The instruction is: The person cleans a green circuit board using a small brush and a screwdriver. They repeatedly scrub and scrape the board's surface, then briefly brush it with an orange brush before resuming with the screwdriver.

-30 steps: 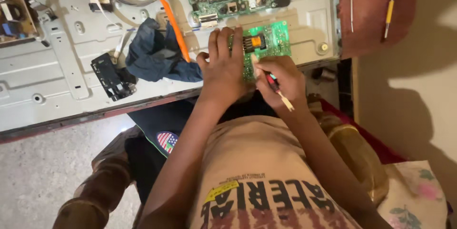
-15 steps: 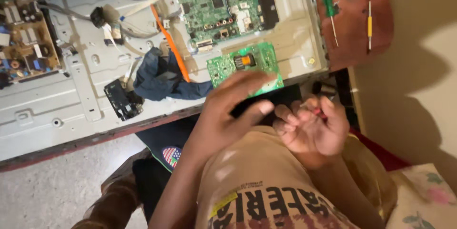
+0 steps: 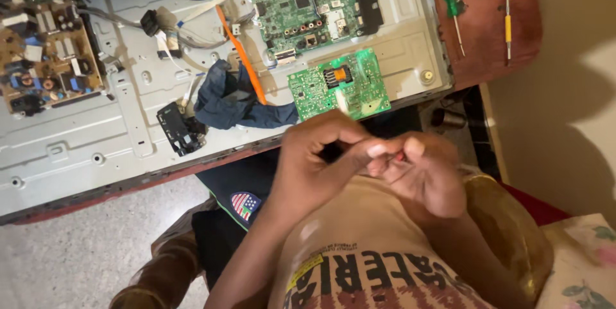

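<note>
Red, thin tool tip peeks between the fingers of the right hand (image 3: 427, 177), which is curled shut on it at centre frame, while the left hand (image 3: 317, 161) pinches in against those fingertips; motion blur hides the exact grip. Steady both hands close to the chest and keep the small piece pinched firmly, I'd judge. Just above lies a glossy green circuit board (image 3: 340, 84) on the grey stamped-metal chassis (image 3: 77, 148), crumpled blue cloth (image 3: 237, 100) left of it, two slim screwdrivers (image 3: 452, 1) upper right on brown wood.
</note>
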